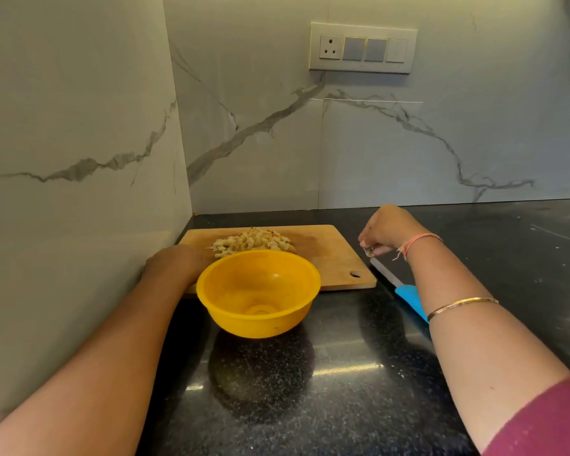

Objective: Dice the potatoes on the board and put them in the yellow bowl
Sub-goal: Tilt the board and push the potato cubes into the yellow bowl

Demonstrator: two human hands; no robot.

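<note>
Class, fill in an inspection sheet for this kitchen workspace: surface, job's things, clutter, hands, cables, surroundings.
Surface: glossy black speckled countertop, showing light reflections.
Job's things: diced potatoes piled on the wooden cutting board; yellow bowl empty, tilted at the board's near edge; blue-handled knife lying on the countertop right of the board.
Clutter: nothing seen.
Hands: left hand holds the bowl at its left rim, fingers hidden; right hand hovers over the knife's blade, fingers bunched, unclear whether pinching anything.
Cables: nothing seen.
Surroundings: marble-look walls meeting in a corner; socket-and-switch plate on the back wall.
</note>
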